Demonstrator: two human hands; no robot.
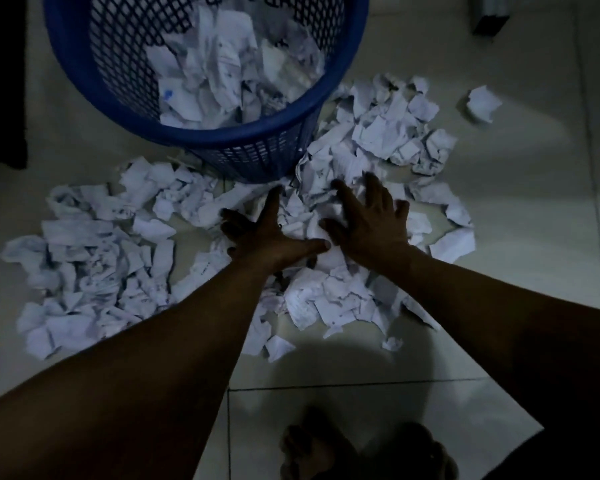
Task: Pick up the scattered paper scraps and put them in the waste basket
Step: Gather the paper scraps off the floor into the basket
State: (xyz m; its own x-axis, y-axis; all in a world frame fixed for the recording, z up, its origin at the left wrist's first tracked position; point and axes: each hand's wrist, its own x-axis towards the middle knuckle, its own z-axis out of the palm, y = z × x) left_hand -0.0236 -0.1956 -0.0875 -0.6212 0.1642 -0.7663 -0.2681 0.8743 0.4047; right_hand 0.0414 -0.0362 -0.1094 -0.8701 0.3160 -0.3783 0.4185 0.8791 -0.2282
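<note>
Down at the near edge of the dim room, a person's bare foot (pixel 312 448) rests on the pale tiled floor (pixel 499 209), dark grout lines crossing beneath it. Two bare forearms reach forward from either side and meet over the middle of the litter. The left hand (pixel 267 233) lies palm-down with its fingers spread, the forefinger pointing toward the basket and the thumb stretched sideways until it nearly touches the right hand (pixel 368 223). That hand is also palm-down, fingers fanned wide and lying flat upon the torn paper; neither hand pinches or grips a piece.

Around and beneath both hands spread the paper scraps (pixel 94 265), white, crumpled and marked with faint writing, lying in a broad band across the floor: a thick drift to the left, a smaller cluster between the forearms, and another heap to the right that runs up against the basket's side. One lone scrap (pixel 482 103) lies apart, further right.

Just beyond the hands stands the blue waste basket (pixel 222 136), its mesh wall and solid rim upright on the tiles, already partly filled with more crumpled paper (pixel 222 71). A dark object (pixel 490 15) sits at the far right corner, too cropped to identify.
</note>
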